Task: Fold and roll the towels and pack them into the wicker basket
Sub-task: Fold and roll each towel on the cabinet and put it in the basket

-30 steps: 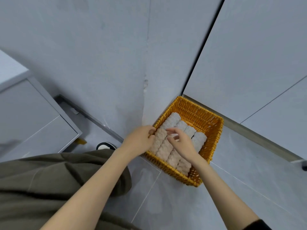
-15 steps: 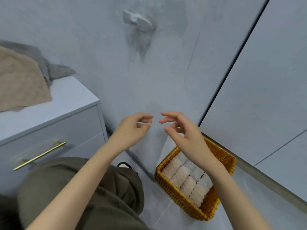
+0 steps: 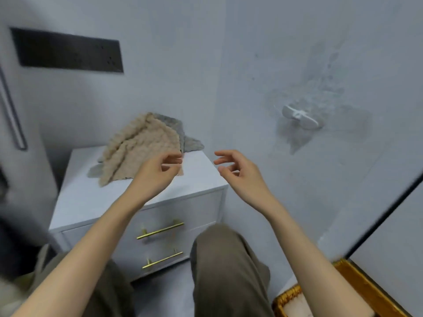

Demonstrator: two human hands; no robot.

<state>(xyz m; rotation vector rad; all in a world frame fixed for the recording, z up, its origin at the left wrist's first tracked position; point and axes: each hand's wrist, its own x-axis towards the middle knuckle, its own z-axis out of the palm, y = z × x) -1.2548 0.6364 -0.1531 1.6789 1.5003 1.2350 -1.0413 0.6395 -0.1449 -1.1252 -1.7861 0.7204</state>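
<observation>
A beige bumpy towel lies in a loose heap on the white drawer cabinet, over a grey towel that peeks out behind it. My left hand hovers at the beige towel's near right corner, fingers loosely curled, holding nothing. My right hand floats in the air to the right of the cabinet, fingers relaxed and empty. Only a corner of the wicker basket shows at the bottom right, mostly hidden by my right forearm.
The cabinet has two drawers with brass handles. A white hook sticks out of the grey wall on the right. A dark panel is set in the wall at upper left. My knees in olive trousers fill the foreground.
Both hands have left the rolled towels in the basket and risen. My view has swung up and left, from the basket to the cabinet with the loose towels.
</observation>
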